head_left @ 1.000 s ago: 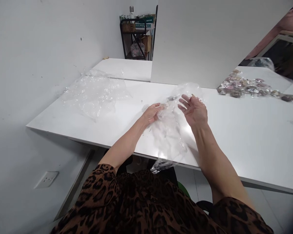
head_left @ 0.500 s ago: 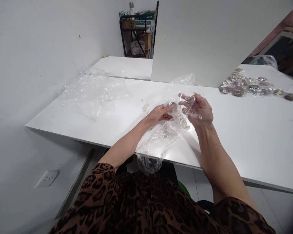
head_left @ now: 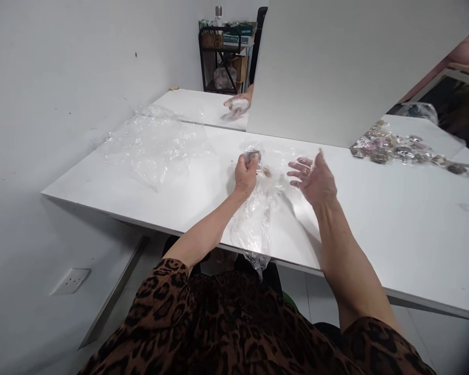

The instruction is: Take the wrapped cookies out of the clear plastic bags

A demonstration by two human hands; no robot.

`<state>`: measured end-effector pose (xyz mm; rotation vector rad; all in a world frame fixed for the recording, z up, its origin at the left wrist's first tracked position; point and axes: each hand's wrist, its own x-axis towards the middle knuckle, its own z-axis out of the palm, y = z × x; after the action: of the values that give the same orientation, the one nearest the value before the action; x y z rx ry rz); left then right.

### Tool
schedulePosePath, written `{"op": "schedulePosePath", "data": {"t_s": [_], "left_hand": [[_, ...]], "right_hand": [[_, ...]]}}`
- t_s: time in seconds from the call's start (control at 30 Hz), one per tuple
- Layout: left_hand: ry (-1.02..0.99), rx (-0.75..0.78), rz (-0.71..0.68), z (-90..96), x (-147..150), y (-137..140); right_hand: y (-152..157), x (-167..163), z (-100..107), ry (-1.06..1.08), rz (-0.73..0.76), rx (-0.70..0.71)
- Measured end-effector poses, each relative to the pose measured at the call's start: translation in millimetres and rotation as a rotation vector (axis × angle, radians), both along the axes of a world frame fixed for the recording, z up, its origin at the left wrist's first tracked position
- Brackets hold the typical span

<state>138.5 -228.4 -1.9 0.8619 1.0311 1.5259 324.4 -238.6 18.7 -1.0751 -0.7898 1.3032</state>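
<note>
My left hand [head_left: 246,174] is closed around a small dark rounded thing [head_left: 254,154] in clear plastic film; what kind of thing it is, I cannot make out. A small brownish piece [head_left: 266,171] shows through the film just right of that hand. From there the crumpled film [head_left: 254,224] trails down over the table's front edge. My right hand [head_left: 315,179] is raised to the right, palm turned inward and fingers spread. Thin film stretches near its fingertips; whether it touches them I cannot tell.
Loose plastic film [head_left: 156,146] lies on the white table [head_left: 375,229] at left. Several plastic-wrapped rounded pieces [head_left: 402,148] lie at right. A tall white panel [head_left: 308,73] stands behind. Beyond it show another person's hand [head_left: 238,105] and a black shelf rack [head_left: 221,57].
My left hand has moved left and turned upright with the dark piece. My right hand has drawn apart from it, fingers spread. The other person's hand has appeared beside the panel.
</note>
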Motion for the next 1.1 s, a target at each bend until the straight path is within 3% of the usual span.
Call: {"op": "schedulePosePath", "data": {"t_s": [0.1, 0.2, 0.33, 0.4, 0.53, 0.63, 0.77, 0.83, 0.93, 1.03, 1.1], "left_hand": [[0.030, 0.058, 0.075, -2.9, 0, 1], [-0.021, 0.071, 0.092, -1.2, -1, 3], [-0.145, 0.054, 0.123, 5.9, -10, 10], [-0.225, -0.007, 0.029, 7.2, -15, 15], [-0.401, -0.252, -0.303, 2.4, -18, 21], [-0.436, -0.351, -0.404, -2.6, -12, 17], [-0.319, -0.410, -0.500, -6.1, -4, 6], [-0.173, -0.378, -0.419, -5.6, -2, 2], [0.062, -0.147, -0.270, -0.9, -3, -2], [0.149, 0.069, -0.438, 7.1, -5, -5], [0.164, 0.099, -0.603, 12.3, -5, -10]], "right_hand": [[-9, -25, -14, -0.221, 0.054, 0.005], [-16, -42, -23, -0.362, 0.032, 0.123], [-22, -39, -19, -0.285, -0.149, 0.250], [-25, -31, -13, -0.157, -0.167, 0.257], [-33, -18, -2, 0.073, -0.103, 0.163], [-37, -14, 6, 0.091, -0.095, 0.174], [-38, -13, 24, -0.005, -0.145, 0.293], [-38, -12, 37, -0.069, -0.152, 0.335], [-36, -11, 56, -0.235, -0.100, 0.289], [-31, -14, 67, -0.491, -0.005, 0.189], [-29, -20, 69, -0.582, 0.040, 0.174]]}}
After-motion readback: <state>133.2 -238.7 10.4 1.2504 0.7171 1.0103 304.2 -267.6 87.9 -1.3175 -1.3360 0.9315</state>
